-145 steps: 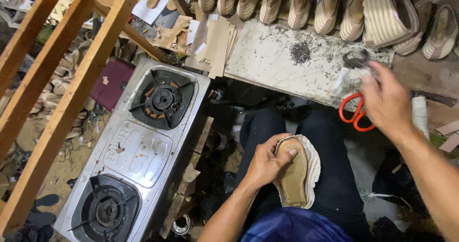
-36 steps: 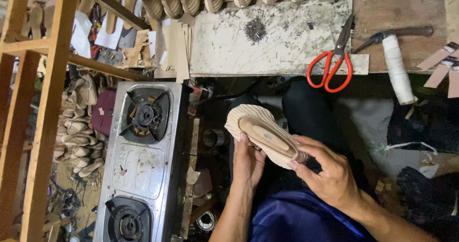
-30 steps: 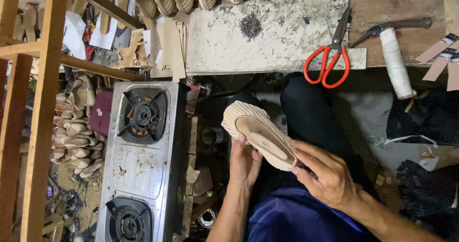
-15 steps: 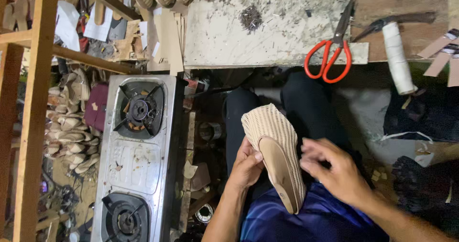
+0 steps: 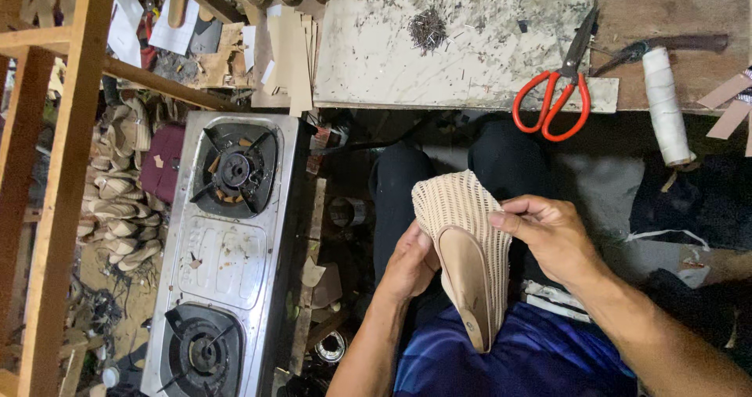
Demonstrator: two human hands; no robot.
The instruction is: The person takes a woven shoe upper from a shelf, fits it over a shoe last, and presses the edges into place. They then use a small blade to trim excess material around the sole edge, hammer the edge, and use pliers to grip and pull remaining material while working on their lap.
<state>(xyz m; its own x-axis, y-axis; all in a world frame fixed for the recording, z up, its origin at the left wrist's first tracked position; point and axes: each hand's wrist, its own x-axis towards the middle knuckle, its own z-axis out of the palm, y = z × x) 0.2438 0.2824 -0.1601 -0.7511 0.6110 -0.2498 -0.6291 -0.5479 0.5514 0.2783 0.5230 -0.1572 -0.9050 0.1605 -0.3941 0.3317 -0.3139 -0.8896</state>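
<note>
Head view looks straight down onto the lap, and both hands are on a beige woven shoe upper (image 5: 464,244) with a tan insole showing inside it. It sits above the knees, heel end pointing back toward the blue shirt (image 5: 509,362). Left hand (image 5: 409,260) is tucked against the shoe's left side, fingers curled together and pressed to the insole edge. Right hand (image 5: 548,236) comes over from the other side, fingers bent and clamped on the mesh, thumb lying across the top.

Up ahead, the bench (image 5: 376,60) carries a pale stained slab along its near edge. Red-handled scissors (image 5: 558,91) lie at the slab's right end, blades pointing away. Just to their right rests a spool of white thread (image 5: 666,103). A small heap of dark tacks (image 5: 428,30) sits near the slab's far edge.

Left of the knees stands a two-burner steel stove (image 5: 227,248), and beyond it a wooden frame (image 5: 66,170).
</note>
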